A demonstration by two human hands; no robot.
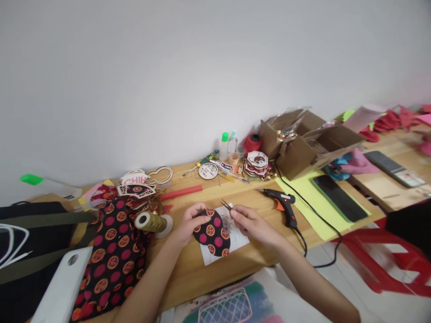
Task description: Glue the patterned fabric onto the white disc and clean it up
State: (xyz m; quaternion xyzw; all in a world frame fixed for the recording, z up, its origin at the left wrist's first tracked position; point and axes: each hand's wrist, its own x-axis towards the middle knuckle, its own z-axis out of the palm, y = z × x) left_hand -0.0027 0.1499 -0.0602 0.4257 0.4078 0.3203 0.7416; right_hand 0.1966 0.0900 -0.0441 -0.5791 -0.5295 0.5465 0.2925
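Note:
My left hand (189, 223) presses its fingers on the upper left edge of a small oval piece of black fabric with red and orange dots (213, 233). The piece lies on a white sheet of paper (235, 242) on the wooden table (188, 269). My right hand (249, 223) is closed around a pair of thin metal tweezers (226, 205), whose tips point up and left just above the fabric piece. A spool of gold ribbon (153, 222) lies just left of my left hand.
A black and orange glue gun (284, 204) with its cord lies right of my hands on yellow paper (310, 202). Patterned cloth (112, 255) hangs at the left. An open cardboard box (303, 143), bottles (228, 143), wooden cutouts (141, 179) and phones (338, 197) stand behind.

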